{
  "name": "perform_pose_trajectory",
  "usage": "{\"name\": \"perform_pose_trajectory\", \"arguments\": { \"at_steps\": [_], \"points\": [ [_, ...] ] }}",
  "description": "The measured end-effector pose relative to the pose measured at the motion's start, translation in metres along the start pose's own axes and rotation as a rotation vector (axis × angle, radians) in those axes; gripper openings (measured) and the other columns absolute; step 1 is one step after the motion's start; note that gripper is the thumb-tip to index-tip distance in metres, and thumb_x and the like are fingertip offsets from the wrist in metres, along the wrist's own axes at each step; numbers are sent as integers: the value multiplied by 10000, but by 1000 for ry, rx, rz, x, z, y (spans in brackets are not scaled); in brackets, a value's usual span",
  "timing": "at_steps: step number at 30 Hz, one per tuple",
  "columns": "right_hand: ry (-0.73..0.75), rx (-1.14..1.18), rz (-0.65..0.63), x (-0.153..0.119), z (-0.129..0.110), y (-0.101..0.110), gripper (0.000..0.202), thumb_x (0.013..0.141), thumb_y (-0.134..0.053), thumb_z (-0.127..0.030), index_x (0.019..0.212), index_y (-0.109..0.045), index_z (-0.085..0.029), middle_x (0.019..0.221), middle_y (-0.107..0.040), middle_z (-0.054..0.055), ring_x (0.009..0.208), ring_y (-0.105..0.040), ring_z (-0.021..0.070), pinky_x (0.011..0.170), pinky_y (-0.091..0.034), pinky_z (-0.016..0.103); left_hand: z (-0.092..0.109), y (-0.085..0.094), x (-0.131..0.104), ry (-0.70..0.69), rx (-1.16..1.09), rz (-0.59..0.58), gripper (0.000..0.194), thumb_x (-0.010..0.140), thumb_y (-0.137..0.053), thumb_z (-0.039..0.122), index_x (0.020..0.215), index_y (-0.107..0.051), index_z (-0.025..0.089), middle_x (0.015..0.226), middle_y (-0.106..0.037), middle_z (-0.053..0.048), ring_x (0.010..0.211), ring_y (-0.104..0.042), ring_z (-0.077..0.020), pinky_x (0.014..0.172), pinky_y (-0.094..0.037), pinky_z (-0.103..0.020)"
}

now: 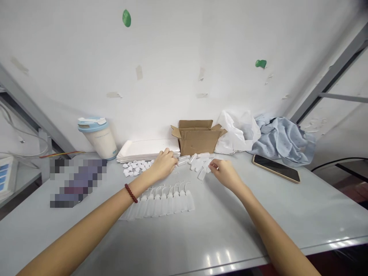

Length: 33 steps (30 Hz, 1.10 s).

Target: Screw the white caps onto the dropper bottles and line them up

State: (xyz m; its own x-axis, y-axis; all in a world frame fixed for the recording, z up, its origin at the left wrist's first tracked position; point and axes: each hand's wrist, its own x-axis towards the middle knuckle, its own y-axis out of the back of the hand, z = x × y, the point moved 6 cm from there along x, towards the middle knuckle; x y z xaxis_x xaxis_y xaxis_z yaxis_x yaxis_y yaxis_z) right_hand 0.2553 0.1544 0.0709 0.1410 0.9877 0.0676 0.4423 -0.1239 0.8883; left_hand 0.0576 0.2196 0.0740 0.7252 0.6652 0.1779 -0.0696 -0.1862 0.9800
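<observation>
My left hand (164, 164), a dark red bead bracelet on its wrist, reaches over the table with fingers curled down. Its fingertips are partly hidden, so I cannot make out what they hold. Just right of it lies a loose pile of small translucent plastic bottles (196, 164). At the pile's right edge my right hand (225, 173) has its thumb and fingers pinched together on one small translucent bottle (209, 165). Several small white caps (135, 167) are scattered left of my left hand. Nearer to me, a row of translucent bottles with thin bent spouts (169, 201) lies side by side, partly behind my left forearm.
Along the wall stand a lidded cup (100, 140), a stack of white sheets or trays (140, 148), an open cardboard box (198, 141), a white plastic bag (235, 134) and a blue cloth (283, 136). A phone (276, 168) lies on the right of the grey table (230, 234).
</observation>
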Motion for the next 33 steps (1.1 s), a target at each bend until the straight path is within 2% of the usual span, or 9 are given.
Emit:
{"name": "perform_pose_trajectory", "arguments": {
  "at_steps": [3,7,9,13,17,24,27,30,33],
  "points": [
    [20,-21,-36,-3,-7,-6,245,902,-425,-217,921,-665,-173,751,-680,68,618,-560,163,556,-325,235,-9,13,-10,74,-132,125,181,863,-511,180,904,-686,162,917,-607,-105,927,-482,-260,797,-416,-381],
    [91,-9,-141,-8,-15,-15,279,907,-415,-255,940,-683,-187,679,-646,56,594,-553,168,550,-314,240,-27,41,-42,258,-557,463,174,867,-509,265,894,-658,179,904,-628,-65,910,-539,-214,781,-442,-326],
    [91,15,-166,-9,-15,-17,286,904,-411,-258,965,-679,-179,671,-641,56,594,-559,171,547,-315,239,-34,45,-62,380,-750,547,174,847,-545,317,867,-655,183,889,-649,-48,840,-573,-191,742,-448,-303],
    [112,28,-196,-9,-17,-24,296,910,-390,-271,935,-666,-166,665,-642,56,598,-570,173,559,-325,240,-47,27,-96,607,-1061,548,216,762,-657,388,839,-677,187,850,-682,-31,750,-596,-174,696,-458,-281],
    [124,-26,-203,-7,-16,-30,308,912,-368,-299,876,-641,-161,606,-619,47,581,-566,182,565,-334,247,-56,11,-117,726,-1226,585,224,703,-722,375,801,-691,176,838,-696,-33,797,-608,-182,743,-466,-277],
    [79,-14,-196,-7,-9,-28,313,877,-384,-380,857,-638,-197,522,-600,13,543,-589,199,559,-370,264,-47,16,-118,740,-1364,614,232,671,-737,341,782,-680,146,781,-686,-38,756,-614,-172,690,-474,-269],
    [73,56,-174,-10,-11,-23,307,868,-403,-411,851,-632,-207,520,-604,12,538,-596,200,545,-385,264,-40,17,-116,752,-1469,592,228,664,-736,314,794,-650,148,733,-665,-16,672,-591,-141,650,-465,-260],
    [161,96,-99,-17,-24,-19,268,883,-413,-408,865,-602,-219,552,-595,3,533,-571,184,546,-397,261,-33,16,-116,754,-1545,542,199,677,-721,290,783,-621,154,694,-639,4,618,-549,-113,641,-449,-252],
    [334,95,-12,-28,-44,-19,210,919,-401,-362,925,-561,-226,696,-615,19,565,-545,164,573,-424,264,-25,15,-115,750,-1610,468,181,689,-713,297,756,-620,156,701,-634,-7,641,-549,-120,648,-441,-258]
  ]
}}
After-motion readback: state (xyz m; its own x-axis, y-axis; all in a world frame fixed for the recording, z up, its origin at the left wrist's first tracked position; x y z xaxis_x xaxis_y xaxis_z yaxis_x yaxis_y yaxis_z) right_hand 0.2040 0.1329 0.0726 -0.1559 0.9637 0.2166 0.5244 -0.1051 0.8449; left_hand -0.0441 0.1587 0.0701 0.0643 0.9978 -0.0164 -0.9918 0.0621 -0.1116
